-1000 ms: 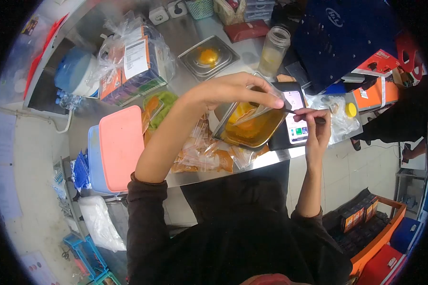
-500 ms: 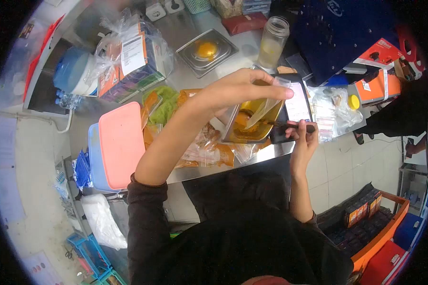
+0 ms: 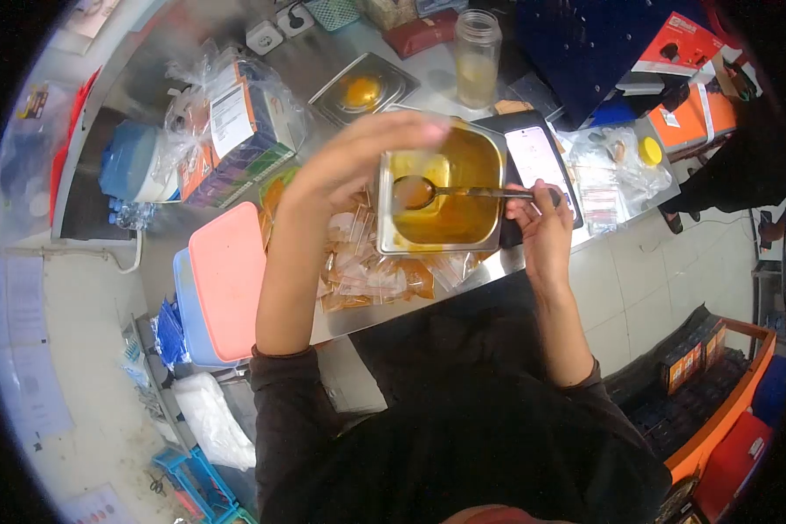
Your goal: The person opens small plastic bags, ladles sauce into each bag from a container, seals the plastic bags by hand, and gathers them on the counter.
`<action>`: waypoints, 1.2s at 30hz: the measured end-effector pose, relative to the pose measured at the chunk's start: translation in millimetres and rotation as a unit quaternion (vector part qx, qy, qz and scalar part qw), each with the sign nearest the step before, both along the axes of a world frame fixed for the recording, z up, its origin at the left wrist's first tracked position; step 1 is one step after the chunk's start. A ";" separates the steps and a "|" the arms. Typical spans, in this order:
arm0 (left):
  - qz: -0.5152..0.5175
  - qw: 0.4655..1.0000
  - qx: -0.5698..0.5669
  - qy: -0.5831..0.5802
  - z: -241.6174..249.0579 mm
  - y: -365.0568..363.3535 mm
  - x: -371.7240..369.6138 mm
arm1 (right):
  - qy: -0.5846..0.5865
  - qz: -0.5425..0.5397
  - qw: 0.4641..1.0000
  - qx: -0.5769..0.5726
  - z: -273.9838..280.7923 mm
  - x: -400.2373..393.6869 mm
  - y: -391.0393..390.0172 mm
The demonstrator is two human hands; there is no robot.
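My right hand (image 3: 546,231) is closed round the dark handle of a spoon (image 3: 472,191), which reaches left across a square metal container (image 3: 503,175) of yellow-orange oily liquid. The spoon's bowl is low over the left part of the container. My left hand (image 3: 358,153), smeared by motion, hovers above the container's left rim. Its fingers seem pinched on a small clear plastic bag, of which only a hazy patch shows near the spoon's bowl. Several small filled bags (image 3: 367,271) of orange contents lie beside the container, partly under my left forearm.
A phone (image 3: 540,162) lies right of the container. Behind stand a glass jar (image 3: 478,61) and a metal lid (image 3: 393,83) with an orange spot. Left are a pink-lidded box (image 3: 227,279) and a plastic-wrapped carton (image 3: 244,131). Another person (image 3: 729,188) stands at the right.
My left hand has moved left, away from the container's right side. The spoon has swung level, its bowl now farther left. The camera view has shifted slightly.
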State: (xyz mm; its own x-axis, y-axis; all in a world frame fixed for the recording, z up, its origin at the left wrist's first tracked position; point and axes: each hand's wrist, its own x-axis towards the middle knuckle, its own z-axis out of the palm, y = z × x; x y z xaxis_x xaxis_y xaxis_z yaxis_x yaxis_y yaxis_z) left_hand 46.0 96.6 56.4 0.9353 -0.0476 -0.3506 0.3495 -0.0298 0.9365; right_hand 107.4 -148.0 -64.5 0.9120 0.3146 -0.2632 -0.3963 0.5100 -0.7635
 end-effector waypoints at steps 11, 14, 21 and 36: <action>0.093 0.905 -0.395 -0.125 -106.8 96.5 1.9 | -0.055 -0.050 0.997 -0.008 28.3 21.6 -28.4; 0.218 0.885 -0.357 -0.203 -108.9 90.6 1.1 | -0.087 -0.052 0.995 0.013 47.3 26.3 -30.2; 0.198 0.886 0.025 -0.418 -32.5 11.6 -28.6 | -0.194 -0.042 0.978 0.066 102.8 48.3 -22.6; 0.326 0.863 -0.127 -0.365 -63.9 -72.7 -38.2 | -0.258 0.028 0.964 0.067 126.8 41.4 -2.8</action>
